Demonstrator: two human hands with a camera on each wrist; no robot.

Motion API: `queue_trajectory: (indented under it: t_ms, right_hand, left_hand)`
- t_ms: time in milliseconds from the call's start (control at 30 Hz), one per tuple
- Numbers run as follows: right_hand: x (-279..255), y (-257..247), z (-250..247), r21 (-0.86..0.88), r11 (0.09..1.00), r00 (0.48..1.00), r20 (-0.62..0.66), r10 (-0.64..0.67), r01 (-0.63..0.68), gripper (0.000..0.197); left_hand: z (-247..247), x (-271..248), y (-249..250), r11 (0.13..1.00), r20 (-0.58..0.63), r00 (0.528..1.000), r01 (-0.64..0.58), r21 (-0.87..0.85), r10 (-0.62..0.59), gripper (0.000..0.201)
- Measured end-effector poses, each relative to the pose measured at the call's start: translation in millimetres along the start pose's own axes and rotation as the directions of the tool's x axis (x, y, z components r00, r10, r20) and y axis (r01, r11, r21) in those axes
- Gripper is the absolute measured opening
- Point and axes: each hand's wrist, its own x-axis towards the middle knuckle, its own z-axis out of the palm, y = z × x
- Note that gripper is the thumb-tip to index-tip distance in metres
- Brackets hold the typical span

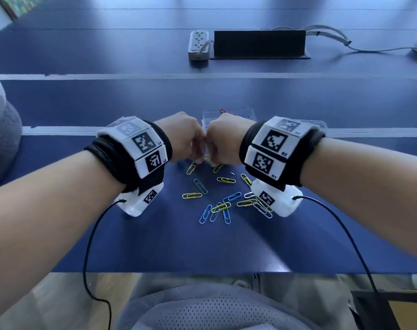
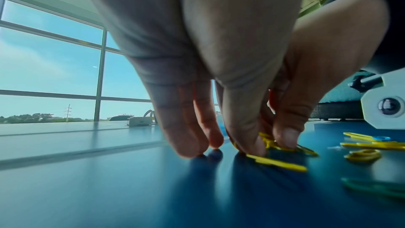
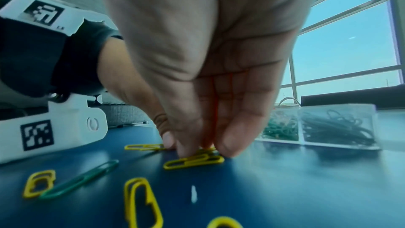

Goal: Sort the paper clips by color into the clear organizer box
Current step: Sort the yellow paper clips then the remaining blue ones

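Observation:
Yellow, blue, green and silver paper clips (image 1: 220,198) lie scattered on the blue table (image 1: 155,234). My left hand (image 1: 199,160) and right hand (image 1: 212,163) meet knuckle to knuckle at the far edge of the pile, fingers pointing down. The left hand (image 2: 232,146) pinches a yellow clip (image 2: 278,162) against the table. The right hand (image 3: 203,150) pinches a small bunch of yellow clips (image 3: 192,160). The clear organizer box (image 1: 210,116) stands just behind the hands, mostly hidden. One compartment (image 3: 280,131) holds green clips, its neighbour (image 3: 337,127) dark ones.
A grey power strip (image 1: 198,45) and a black panel (image 1: 258,44) with cables sit far back on the table. Pale seams (image 1: 59,131) cross the tabletop. The table's front edge (image 1: 202,272) is close to my body. Wrist camera cables hang off it.

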Motion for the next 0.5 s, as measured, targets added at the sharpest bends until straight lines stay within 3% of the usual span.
queue_trajectory:
  t_ms: [167, 367, 500]
  right_hand:
    - [-10.5, 13.1, -3.9, 0.039, 0.997, 0.997, 0.032, 0.067, -0.068, 0.018]
    - [-15.5, 35.1, -9.6, 0.325, 0.937, 0.99, 0.105, 0.099, -0.128, 0.005]
    - [-14.0, 43.2, -10.5, 0.52, 0.842, 0.987, 0.136, 0.082, -0.142, 0.018]
  left_hand:
    - [-0.4, -3.2, 1.4, 1.0, 0.002, 1.0, 0.0, -0.004, 0.0, 0.009]
    - [-3.6, -8.6, -0.8, 0.992, -0.029, 1.0, -0.003, -0.126, -0.001, 0.015]
    - [-3.4, -15.6, 1.7, 0.985, -0.014, 1.0, 0.002, -0.172, -0.004, 0.027]
